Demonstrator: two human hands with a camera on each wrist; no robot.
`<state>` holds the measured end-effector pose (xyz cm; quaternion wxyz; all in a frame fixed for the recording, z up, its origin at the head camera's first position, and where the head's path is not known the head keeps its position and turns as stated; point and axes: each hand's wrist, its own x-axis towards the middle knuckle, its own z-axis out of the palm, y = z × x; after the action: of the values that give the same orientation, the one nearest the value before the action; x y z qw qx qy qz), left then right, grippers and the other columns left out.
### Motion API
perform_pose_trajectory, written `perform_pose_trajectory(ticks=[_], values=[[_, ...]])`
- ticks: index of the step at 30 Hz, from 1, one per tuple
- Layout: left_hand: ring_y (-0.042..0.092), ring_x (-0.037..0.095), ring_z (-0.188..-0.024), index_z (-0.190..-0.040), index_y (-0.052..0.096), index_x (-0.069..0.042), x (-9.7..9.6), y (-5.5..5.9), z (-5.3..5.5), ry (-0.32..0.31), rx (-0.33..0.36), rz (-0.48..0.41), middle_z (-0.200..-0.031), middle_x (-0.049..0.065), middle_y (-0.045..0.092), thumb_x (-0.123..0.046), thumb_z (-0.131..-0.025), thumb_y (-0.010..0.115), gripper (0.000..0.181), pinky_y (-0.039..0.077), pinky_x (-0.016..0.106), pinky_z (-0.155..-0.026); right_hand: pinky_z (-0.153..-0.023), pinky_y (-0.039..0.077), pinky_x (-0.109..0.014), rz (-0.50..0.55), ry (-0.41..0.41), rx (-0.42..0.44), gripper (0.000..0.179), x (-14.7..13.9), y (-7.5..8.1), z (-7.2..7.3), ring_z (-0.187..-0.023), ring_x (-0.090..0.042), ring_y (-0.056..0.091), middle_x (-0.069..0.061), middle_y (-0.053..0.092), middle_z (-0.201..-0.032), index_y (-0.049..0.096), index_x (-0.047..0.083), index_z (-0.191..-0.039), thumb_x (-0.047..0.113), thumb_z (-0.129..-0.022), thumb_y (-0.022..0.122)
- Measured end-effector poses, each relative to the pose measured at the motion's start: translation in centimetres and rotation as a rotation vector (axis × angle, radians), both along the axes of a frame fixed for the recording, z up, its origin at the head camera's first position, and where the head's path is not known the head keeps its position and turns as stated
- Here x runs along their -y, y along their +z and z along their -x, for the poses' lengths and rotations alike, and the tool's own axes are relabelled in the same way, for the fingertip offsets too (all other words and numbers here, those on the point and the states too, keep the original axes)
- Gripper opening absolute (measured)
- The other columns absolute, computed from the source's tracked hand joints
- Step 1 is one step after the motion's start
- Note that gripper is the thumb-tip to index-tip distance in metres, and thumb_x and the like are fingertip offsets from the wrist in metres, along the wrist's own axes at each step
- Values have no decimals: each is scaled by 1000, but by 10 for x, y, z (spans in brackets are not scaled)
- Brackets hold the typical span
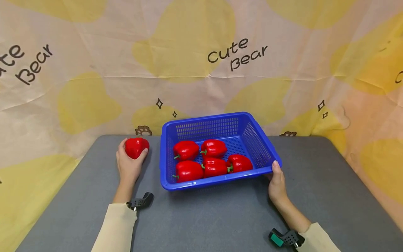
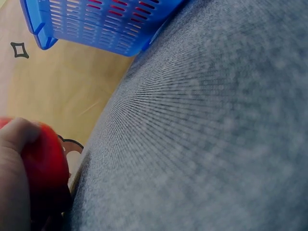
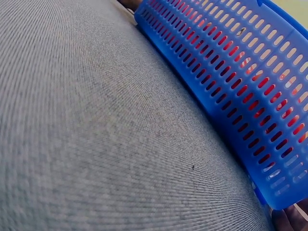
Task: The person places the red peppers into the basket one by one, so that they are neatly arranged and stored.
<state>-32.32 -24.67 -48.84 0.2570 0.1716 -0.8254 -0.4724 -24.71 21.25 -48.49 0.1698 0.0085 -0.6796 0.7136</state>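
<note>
My left hand (image 1: 129, 167) grips a red bell pepper (image 1: 136, 147) at the left of the table, thumb on its near right side. In the left wrist view the thumb (image 2: 17, 137) lies across the same pepper (image 2: 45, 163). A blue plastic basket (image 1: 217, 182) stands in the middle, turned a little, with several red bell peppers (image 1: 189, 170) lying inside, their green stems mostly pointing left. My right hand (image 1: 277, 183) holds the basket's near right corner, thumb over the rim and fingers underneath. The right wrist view shows the basket's slotted wall (image 3: 231, 96), red showing through it.
The grey cloth-covered table (image 1: 214, 217) spreads around the basket. Behind it hangs a yellow and pink curtain (image 1: 195, 52) printed with "Cute Bear". A black wrist camera mount (image 1: 140, 201) sits on the left wrist, another mount (image 1: 287, 238) on the right.
</note>
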Motion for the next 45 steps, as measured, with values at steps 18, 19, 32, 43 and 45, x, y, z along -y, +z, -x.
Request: perform_pose_trajectory(ticks=[18, 19, 32, 43, 45], values=[[40, 35, -140, -149, 33, -17, -1, 1, -1, -3, -20, -53, -152, 16, 41, -26, -86, 74, 76, 43, 66, -109, -89, 49, -9, 6, 21, -14, 69, -1, 0, 0, -105, 4, 62, 21, 63, -116, 35, -17, -145, 39, -107, 26], [41, 35, -140, -148, 34, -15, -1, 1, -1, -3, -31, -59, -152, 16, 42, -26, -86, 74, 75, 43, 66, -110, -89, 49, -9, 5, 22, -13, 69, -1, 0, 0, -105, 4, 62, 21, 62, -116, 34, -17, -146, 40, -107, 26], [44, 36, -138, -146, 34, -14, 0, 1, -1, -37, 12, -65, -151, 16, 46, -34, -90, 71, 70, 43, 65, -110, -89, 49, -10, 11, 20, -16, 69, -1, -1, 1, -104, 4, 63, 20, 64, -115, 36, -18, -144, 39, -108, 26], [46, 39, -136, -148, 33, -14, -1, -1, 0, -65, 61, -45, -149, 19, 48, -41, -93, 66, 70, 42, 65, -110, -89, 49, -10, 18, 22, -17, 69, -1, -1, 1, -104, 4, 63, 20, 64, -116, 35, -18, -145, 40, -108, 26], [47, 39, -136, -149, 32, -15, -1, 0, -1, -66, 84, -37, -150, 19, 48, -43, -93, 66, 71, 42, 65, -110, -89, 49, -10, 18, 21, -14, 69, -1, -1, 1, -104, 4, 63, 20, 64, -115, 35, -18, -145, 40, -108, 26]])
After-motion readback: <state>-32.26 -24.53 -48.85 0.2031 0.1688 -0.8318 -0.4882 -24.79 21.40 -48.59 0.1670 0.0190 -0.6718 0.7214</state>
